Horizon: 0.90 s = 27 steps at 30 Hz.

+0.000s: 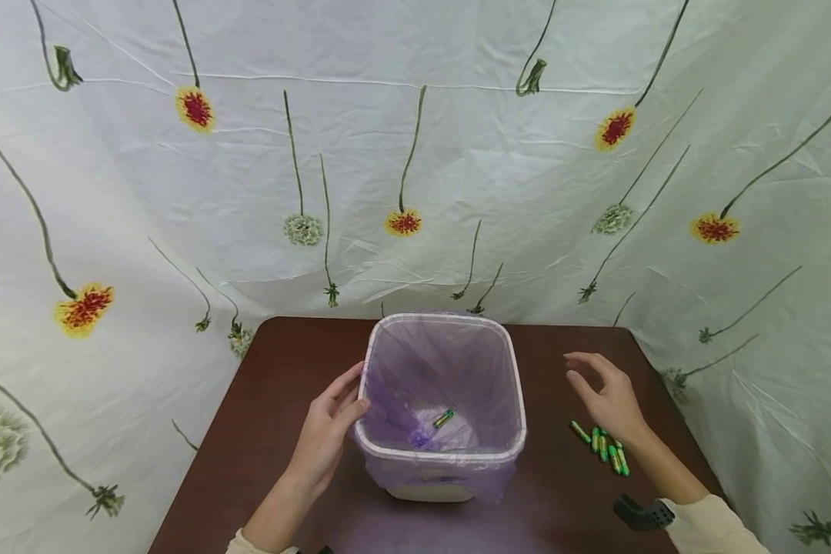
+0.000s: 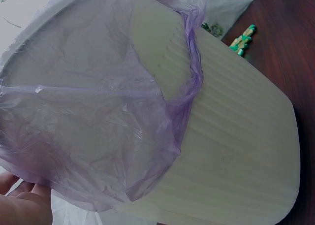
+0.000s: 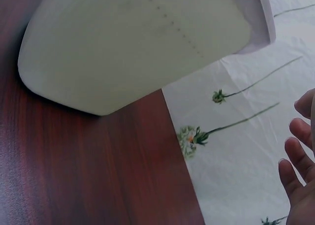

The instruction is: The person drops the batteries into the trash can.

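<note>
A pale trash bin [image 1: 429, 492] lined with a thin purple plastic bag [image 1: 450, 354] stands on the table, its mouth tilted toward me. My left hand [image 1: 325, 431] holds the bin's left rim, thumb over the edge and fingers along the outside; part of that hand [image 2: 27, 200] shows in the left wrist view. One green battery [image 1: 443, 418] lies inside at the bottom. To the right of the bin, my right hand [image 1: 609, 396] hovers with loosely bent fingers and nothing in them. Several green-and-gold batteries [image 1: 604, 446] lie on the table just below it.
The dark reddish-brown table [image 1: 305, 346] has rounded far corners. A white cloth [image 1: 457, 154] with printed flowers hangs behind it and along both sides. A black band [image 1: 642, 514] sits by the right sleeve [image 1: 713, 527].
</note>
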Tool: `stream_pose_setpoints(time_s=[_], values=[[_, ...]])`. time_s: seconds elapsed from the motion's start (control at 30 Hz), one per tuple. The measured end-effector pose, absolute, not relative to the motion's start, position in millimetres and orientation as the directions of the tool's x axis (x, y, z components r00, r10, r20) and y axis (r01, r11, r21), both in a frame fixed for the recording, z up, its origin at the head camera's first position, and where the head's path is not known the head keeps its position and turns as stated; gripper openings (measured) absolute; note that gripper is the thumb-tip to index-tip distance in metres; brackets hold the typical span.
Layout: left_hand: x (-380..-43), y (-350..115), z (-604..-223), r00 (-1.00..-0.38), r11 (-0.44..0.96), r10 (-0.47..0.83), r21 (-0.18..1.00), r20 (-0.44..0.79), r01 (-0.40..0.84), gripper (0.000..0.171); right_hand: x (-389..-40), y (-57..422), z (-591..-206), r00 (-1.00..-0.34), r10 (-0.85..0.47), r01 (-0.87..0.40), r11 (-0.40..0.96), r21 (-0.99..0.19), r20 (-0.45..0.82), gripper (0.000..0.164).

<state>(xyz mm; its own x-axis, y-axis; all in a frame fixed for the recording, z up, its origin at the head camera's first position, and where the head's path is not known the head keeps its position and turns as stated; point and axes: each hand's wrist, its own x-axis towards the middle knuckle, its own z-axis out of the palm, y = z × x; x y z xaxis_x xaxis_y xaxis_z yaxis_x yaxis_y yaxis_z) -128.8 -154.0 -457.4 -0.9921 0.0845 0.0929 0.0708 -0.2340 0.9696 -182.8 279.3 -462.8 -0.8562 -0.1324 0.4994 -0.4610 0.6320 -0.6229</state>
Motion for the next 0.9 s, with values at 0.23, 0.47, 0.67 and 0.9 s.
stream_pose_setpoints(time_s=[0.23, 0.47, 0.67, 0.9], values=[[-129.9, -154.5, -455.8, -0.992, -0.230, 0.084, 0.971, 0.093, 0.071, 0.060, -179.5, 287.8, -472.3, -0.862, -0.109, -0.443, 0.636, -0.632, 0.495, 0.027], [-129.7, -154.0, -456.8, -0.993, -0.221, 0.073, 0.973, 0.092, 0.073, 0.059, -174.4, 300.4, -484.3, -0.876, -0.073, -0.404, 0.652, -0.642, 0.477, 0.026], [-128.5, -153.4, -457.1, -0.994, -0.229, 0.067, 0.971, 0.090, 0.072, 0.059, -166.5, 313.0, -497.4, -0.891, -0.031, -0.352, 0.675, -0.649, 0.452, 0.025], [-128.4, -153.4, -457.9, -0.992, -0.236, 0.074, 0.968, 0.106, 0.086, 0.059, -159.6, 328.5, -519.5, -0.888, 0.044, -0.298, 0.703, -0.645, 0.458, 0.025]])
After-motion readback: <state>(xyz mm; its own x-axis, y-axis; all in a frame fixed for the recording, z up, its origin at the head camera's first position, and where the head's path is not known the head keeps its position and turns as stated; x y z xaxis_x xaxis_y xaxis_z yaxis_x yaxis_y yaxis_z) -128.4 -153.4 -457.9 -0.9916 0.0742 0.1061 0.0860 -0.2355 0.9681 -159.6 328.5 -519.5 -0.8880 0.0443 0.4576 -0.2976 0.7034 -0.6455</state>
